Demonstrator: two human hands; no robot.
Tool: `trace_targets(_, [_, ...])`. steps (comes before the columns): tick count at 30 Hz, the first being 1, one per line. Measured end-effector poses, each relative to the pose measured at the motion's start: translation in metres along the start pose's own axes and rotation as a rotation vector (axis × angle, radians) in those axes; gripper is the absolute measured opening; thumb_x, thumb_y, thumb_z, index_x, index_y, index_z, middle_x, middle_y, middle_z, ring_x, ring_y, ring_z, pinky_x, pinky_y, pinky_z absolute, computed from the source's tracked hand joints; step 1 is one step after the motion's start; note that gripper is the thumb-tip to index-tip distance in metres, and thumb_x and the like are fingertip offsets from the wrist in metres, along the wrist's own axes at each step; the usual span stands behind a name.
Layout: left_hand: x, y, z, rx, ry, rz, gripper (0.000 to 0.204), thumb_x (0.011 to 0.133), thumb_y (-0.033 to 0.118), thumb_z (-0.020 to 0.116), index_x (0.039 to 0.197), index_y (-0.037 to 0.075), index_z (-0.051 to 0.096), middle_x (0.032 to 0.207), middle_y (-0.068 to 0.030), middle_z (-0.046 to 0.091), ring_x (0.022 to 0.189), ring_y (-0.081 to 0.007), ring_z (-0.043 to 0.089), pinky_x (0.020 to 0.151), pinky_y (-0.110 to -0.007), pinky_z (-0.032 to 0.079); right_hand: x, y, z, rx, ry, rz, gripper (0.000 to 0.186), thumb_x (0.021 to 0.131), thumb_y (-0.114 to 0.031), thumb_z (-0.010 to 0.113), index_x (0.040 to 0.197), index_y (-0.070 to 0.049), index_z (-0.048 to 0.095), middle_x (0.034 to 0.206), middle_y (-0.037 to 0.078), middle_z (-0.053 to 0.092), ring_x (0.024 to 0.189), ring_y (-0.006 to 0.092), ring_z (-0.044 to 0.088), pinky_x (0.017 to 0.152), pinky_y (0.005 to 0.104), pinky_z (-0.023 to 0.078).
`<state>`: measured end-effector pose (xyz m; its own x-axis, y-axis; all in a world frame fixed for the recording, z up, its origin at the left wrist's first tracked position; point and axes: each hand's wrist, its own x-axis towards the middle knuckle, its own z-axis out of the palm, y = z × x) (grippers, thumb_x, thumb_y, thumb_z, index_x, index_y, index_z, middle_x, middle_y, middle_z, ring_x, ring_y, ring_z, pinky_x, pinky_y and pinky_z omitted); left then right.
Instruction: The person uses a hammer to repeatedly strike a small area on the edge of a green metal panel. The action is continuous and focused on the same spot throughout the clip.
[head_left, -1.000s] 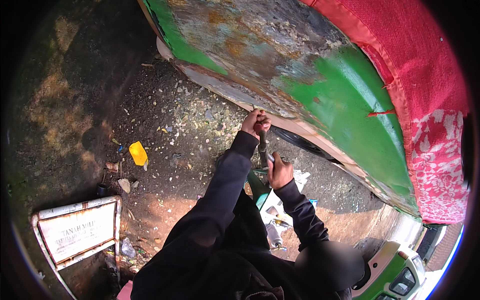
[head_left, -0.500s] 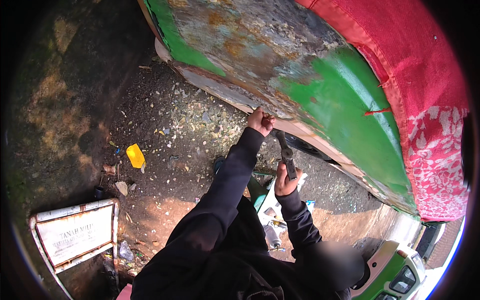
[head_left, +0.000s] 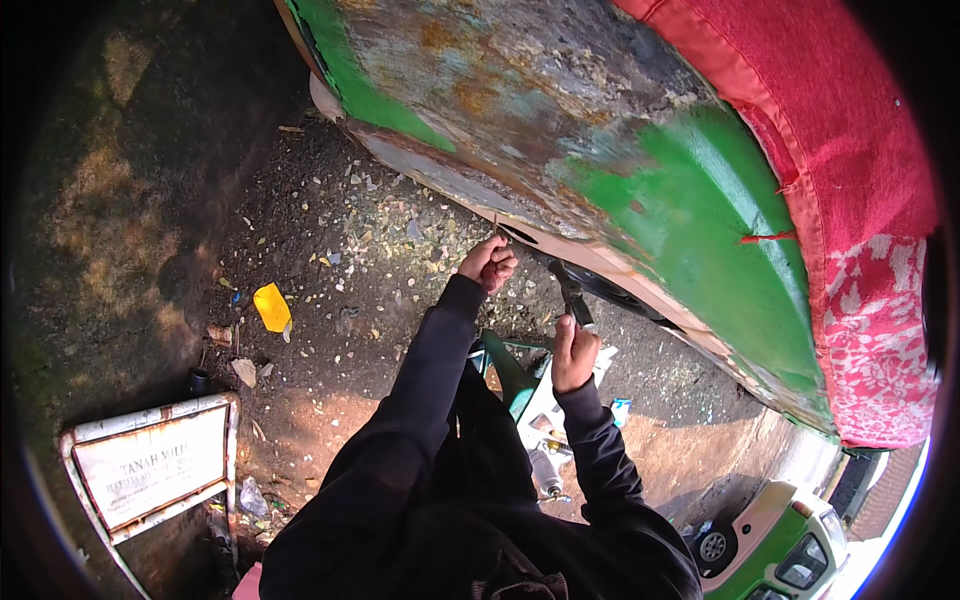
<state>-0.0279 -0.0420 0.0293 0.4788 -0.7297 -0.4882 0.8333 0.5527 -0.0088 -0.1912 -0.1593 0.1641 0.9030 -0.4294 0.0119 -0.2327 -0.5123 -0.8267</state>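
Observation:
My left hand [head_left: 488, 263] is closed around a thin rod-like tool [head_left: 496, 226], its tip reaching up to the lower edge of a vehicle's body panel [head_left: 560, 120]. The panel is green, with a wide patch worn to grey and rust. Just beside that hand, a dark slot [head_left: 518, 235] shows in the pinkish sill below the panel. My right hand [head_left: 576, 355] grips a hammer [head_left: 571, 288], whose dark head is raised close to the sill, to the right of the left hand. How the rod meets the panel is too small to tell.
Red patterned cloth [head_left: 860, 200] drapes over the vehicle's right side. Paint chips litter the dark ground [head_left: 370, 230]; a yellow piece [head_left: 271, 307] lies there. A metal-framed sign [head_left: 150, 465] stands lower left. Beside my legs are a green stool [head_left: 512, 375] and a spray gun [head_left: 546, 472].
My left hand has come down and left from the sill, uncovering the dark slot and the thin rod. The hammer has shifted slightly with my right hand, and its head remains near the sill.

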Motion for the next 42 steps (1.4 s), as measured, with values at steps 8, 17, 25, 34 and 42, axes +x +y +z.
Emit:
trace_targets(8, [-0.009,-0.010,0.038,-0.018,0.063,-0.012,0.007,0.088,0.008,0.042,0.081,0.010,0.044,0.049,0.0035,0.033,0.045,-0.0104,0.031,0.036,-0.023,0.031,-0.006,0.002,0.003,0.030,-0.047,0.007,0.049,0.096,-0.031,0.038,0.059,0.000,0.042,0.045,0.003,0.035,0.042,0.0107,0.032,0.041,0.0317,0.025])
trace_targets(17, [-0.004,-0.028,0.049,0.161,0.124,0.043,0.008,0.087,0.013,0.044,0.079,0.012,0.042,0.052,0.0031,0.033,0.046,-0.0118,0.033,0.038,-0.026,0.032,-0.012,0.000,-0.007,0.057,-0.089,0.052,0.048,0.096,-0.032,0.037,0.060,0.000,0.043,0.045,0.001,0.036,0.043,0.0091,0.032,0.041,0.0292,0.024])
trace_targets(25, [-0.006,-0.033,0.066,0.381,0.357,-0.038,0.018,0.084,0.027,0.045,0.083,0.009,0.044,0.056,-0.0002,0.039,0.049,-0.0164,0.043,0.045,-0.032,0.038,-0.016,0.001,-0.010,0.070,-0.070,0.066,0.050,0.096,-0.032,0.039,0.058,0.001,0.042,0.044,0.005,0.035,0.041,0.0125,0.033,0.041,0.0323,0.025])
trace_targets(34, [-0.002,-0.050,0.068,0.165,0.360,0.168,0.017,0.082,0.023,0.054,0.090,0.011,0.046,0.058,-0.0036,0.047,0.049,-0.0193,0.045,0.049,-0.035,0.041,-0.024,0.005,-0.015,0.181,-0.068,0.149,0.046,0.097,-0.035,0.038,0.064,-0.003,0.044,0.048,-0.003,0.036,0.044,0.0056,0.033,0.040,0.0250,0.025])
trace_targets(42, [0.012,-0.058,0.056,0.015,0.271,0.361,0.013,0.089,0.020,0.049,0.082,0.012,0.041,0.056,-0.0029,0.042,0.047,-0.0179,0.043,0.041,-0.034,0.036,-0.029,0.013,-0.015,0.209,-0.057,0.161,0.045,0.097,-0.035,0.039,0.065,-0.004,0.044,0.048,-0.003,0.036,0.042,0.0048,0.032,0.038,0.0238,0.025])
